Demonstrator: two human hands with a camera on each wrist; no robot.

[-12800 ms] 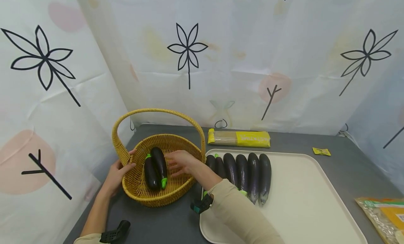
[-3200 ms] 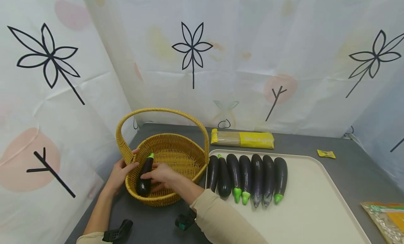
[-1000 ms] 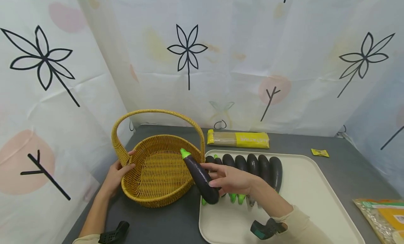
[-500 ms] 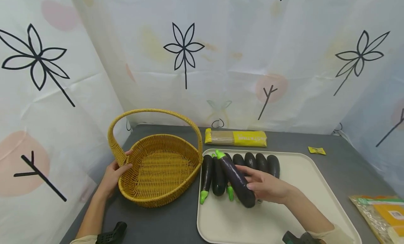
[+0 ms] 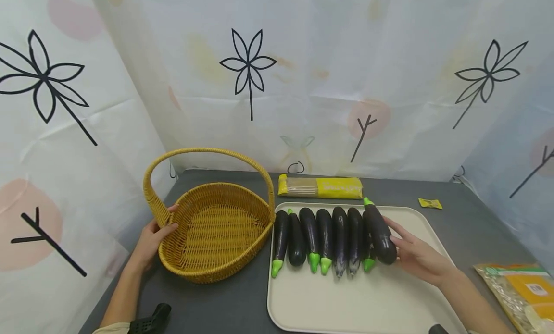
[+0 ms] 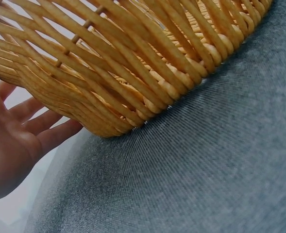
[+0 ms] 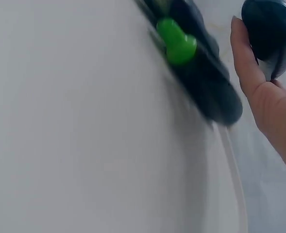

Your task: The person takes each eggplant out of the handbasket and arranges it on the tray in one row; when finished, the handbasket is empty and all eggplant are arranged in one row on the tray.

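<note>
My left hand (image 5: 150,241) grips the left rim of the yellow wicker basket (image 5: 225,233), its thumb over the edge; in the left wrist view its fingers (image 6: 50,124) lie against the outer weave. Nothing lies inside the basket. An eggplant (image 5: 381,235) is held by my right hand (image 5: 417,257), thumb on the near side, its green stem pointing away. It hangs just above the white tray (image 5: 329,300), at the right end of a row of eggplants (image 5: 339,238). The right wrist view shows this eggplant (image 7: 269,36) raised beside another one (image 7: 206,82).
Behind the tray lies a yellow pack of noodles (image 5: 320,187). A small yellow packet (image 5: 430,203) is at the back right, and a clear-and-orange bag (image 5: 521,290) at the right edge. A patterned curtain (image 5: 303,84) encloses the grey table (image 5: 225,305).
Two eggplants lay in the basket at first, later one, now none; the row on the tray has grown. My right hand has carried an eggplant rightward along the row. The left hand stays at the basket.
</note>
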